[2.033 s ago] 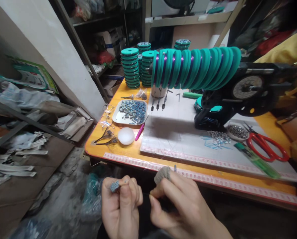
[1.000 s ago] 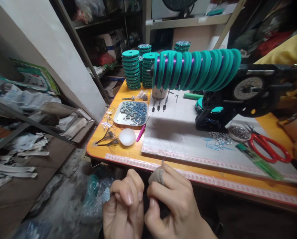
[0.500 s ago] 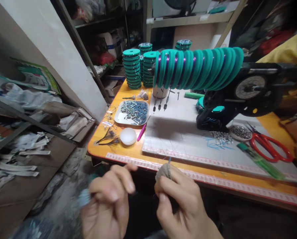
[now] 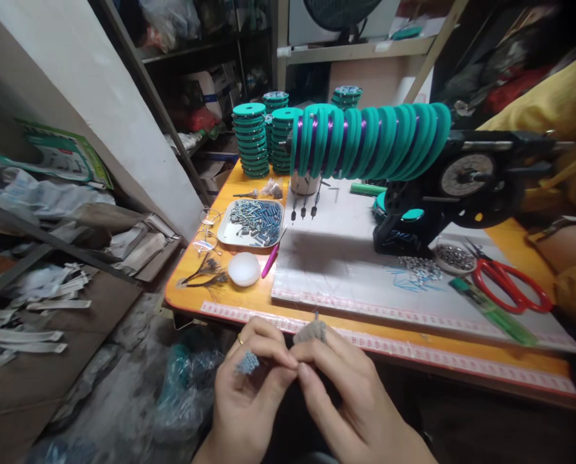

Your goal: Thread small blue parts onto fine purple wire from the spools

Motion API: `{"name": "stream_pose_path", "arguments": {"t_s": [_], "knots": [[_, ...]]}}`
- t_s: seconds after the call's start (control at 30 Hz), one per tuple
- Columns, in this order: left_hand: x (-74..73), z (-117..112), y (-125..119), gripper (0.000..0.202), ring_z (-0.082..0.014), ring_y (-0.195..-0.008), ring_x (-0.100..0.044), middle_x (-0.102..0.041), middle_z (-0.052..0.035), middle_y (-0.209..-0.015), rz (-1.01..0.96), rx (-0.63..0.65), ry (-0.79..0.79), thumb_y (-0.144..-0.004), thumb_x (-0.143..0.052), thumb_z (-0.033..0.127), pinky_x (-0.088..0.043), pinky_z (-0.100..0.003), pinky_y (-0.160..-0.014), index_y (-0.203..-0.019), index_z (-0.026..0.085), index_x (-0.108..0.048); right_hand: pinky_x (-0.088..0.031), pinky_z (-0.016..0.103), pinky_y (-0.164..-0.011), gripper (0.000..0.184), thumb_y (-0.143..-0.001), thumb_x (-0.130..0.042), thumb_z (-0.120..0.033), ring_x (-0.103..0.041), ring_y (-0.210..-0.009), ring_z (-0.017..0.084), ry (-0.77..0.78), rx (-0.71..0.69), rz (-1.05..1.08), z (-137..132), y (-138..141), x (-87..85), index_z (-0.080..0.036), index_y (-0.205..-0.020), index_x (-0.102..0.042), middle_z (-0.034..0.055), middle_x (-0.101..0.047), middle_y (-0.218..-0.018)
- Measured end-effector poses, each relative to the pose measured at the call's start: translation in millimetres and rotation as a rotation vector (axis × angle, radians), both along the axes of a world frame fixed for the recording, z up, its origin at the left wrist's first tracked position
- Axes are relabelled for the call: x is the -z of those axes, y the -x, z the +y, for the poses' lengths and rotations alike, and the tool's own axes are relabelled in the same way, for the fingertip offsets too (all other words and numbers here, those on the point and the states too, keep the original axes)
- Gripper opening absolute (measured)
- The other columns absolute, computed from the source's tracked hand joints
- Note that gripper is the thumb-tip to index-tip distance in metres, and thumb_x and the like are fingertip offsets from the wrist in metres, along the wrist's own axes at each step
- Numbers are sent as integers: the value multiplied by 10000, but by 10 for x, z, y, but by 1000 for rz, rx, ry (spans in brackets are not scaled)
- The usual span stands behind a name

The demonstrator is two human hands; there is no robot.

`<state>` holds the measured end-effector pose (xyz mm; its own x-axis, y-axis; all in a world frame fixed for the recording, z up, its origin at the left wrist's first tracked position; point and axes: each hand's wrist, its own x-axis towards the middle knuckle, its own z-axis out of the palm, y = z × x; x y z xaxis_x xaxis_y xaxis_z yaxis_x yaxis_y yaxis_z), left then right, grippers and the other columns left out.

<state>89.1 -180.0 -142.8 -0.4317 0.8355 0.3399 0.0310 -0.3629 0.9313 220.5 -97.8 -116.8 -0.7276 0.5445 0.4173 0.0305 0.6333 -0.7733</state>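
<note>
Both my hands meet fingertip to fingertip just below the orange table's front edge [image 4: 317, 325]. My left hand [image 4: 254, 399] is closed and pinches a small bundle of blue-grey tubes [image 4: 246, 364]; a ring sits on one finger. My right hand [image 4: 350, 399] is closed too, its forefinger wearing a grey cloth cap [image 4: 310, 332] with a tiny blue piece sticking up from it. What the right fingers pinch is too small to make out.
On the table stand a black winder with a row of teal spools [image 4: 370, 142], stacked teal spools [image 4: 252, 138], a tray of small tubes [image 4: 252, 222], a white disc [image 4: 243, 269], red scissors [image 4: 510, 283] and a white mat [image 4: 355, 270]. A person in yellow [image 4: 563, 129] sits right.
My left hand swung out to the left, blurred, then came back to meet the right fingertips. The bundle of tubes shows again in its fingers. The view shifted slightly.
</note>
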Motion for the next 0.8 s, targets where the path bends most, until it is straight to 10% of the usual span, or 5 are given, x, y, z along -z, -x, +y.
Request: {"name": "stream_pose_path", "arguments": {"t_s": [0.57,0.8], "knots": [[-90,-96,-62,106,-60,-564,-466,-600,19,-732,-531,211,-89,-991,-582,250,-408,-146,-562,-905,216,-633,-526,257,-599,158,-1003,-469,-123,-594,-667,154,-220,14,84,54,-16,43,-181,-964,-611,40,-638,-781],[-116,-113,-55,125,-49,-523,-418,-601,22,-729,-557,190,-60,-991,-576,244,-406,-149,-583,-884,214,-632,-593,245,-773,185,-1040,-502,-230,-692,-889,161,-61,-112,160,54,3,-22,-182,-1197,-586,84,-701,-1006]]}}
